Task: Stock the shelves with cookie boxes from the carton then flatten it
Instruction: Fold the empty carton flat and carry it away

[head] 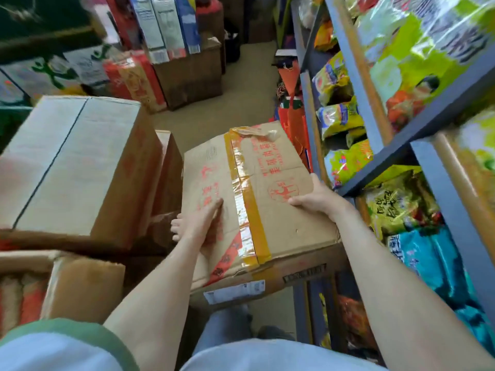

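A brown carton (270, 210) with red print and yellow tape down its closed top stands in front of me beside the shelves. My left hand (201, 223) holds its left edge, thumb flat on the top face and fingers curled down over the side. My right hand (316, 195) holds the right edge, thumb on top and fingers wrapped over the side. The carton's flaps are taped down, so its contents are hidden.
Grey metal shelves (375, 167) on the right carry yellow, green and blue snack bags. A large closed carton (80, 162) stands to the left, with an open carton (61, 285) in front of it. Stacked boxes (166, 28) line the far floor.
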`<control>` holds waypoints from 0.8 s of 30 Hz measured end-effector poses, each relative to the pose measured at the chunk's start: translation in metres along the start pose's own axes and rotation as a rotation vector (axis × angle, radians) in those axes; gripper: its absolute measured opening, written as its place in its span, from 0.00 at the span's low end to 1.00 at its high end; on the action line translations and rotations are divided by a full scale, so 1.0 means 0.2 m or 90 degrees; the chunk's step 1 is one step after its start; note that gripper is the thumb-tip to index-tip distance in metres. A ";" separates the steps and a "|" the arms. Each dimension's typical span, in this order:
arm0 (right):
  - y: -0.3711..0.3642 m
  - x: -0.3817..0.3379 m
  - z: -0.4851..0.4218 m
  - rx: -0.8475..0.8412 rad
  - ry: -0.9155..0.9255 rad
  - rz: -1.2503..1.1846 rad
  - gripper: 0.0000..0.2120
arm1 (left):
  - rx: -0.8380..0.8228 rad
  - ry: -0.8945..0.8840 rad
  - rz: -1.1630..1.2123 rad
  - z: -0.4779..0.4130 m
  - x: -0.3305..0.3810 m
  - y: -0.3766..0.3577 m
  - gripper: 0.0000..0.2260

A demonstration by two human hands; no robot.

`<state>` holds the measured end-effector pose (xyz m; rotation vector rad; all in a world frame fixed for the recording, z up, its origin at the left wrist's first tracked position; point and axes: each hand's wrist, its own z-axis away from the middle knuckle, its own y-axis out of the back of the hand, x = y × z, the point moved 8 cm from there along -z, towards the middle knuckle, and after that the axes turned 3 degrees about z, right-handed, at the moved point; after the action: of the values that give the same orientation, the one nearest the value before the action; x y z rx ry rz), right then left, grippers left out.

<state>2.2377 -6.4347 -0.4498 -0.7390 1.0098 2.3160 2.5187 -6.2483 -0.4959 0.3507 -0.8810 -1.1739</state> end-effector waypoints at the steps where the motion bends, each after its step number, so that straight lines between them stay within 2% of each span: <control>1: 0.04 -0.06 -0.07 0.011 0.004 -0.014 0.49 | -0.002 -0.009 0.002 -0.05 0.11 -0.01 0.59; 3: 0.13 -0.17 -0.23 0.029 0.001 -0.037 0.48 | -0.002 -0.037 -0.005 -0.14 0.34 -0.02 0.58; 7: 0.29 -0.35 -0.57 0.035 0.001 -0.068 0.54 | -0.003 -0.073 -0.025 -0.32 0.79 -0.04 0.59; 12: 0.49 -0.55 -1.08 0.031 -0.001 -0.101 0.41 | 0.001 -0.081 -0.035 -0.58 1.34 -0.14 0.58; 15: 0.58 -0.71 -1.38 0.006 -0.007 -0.106 0.40 | 0.014 -0.081 -0.052 -0.74 1.65 -0.15 0.58; 21: 0.74 -1.08 -1.93 -0.016 0.016 -0.111 0.45 | 0.043 -0.068 -0.071 -1.08 2.23 -0.16 0.55; 24: 0.81 -1.25 -2.22 -0.031 0.022 -0.122 0.41 | 0.048 -0.066 -0.069 -1.26 2.51 -0.19 0.55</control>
<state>2.4394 -6.9294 -0.4647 -0.8591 0.8606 2.1755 2.7396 -6.7652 -0.4732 0.4061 -1.0093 -1.2690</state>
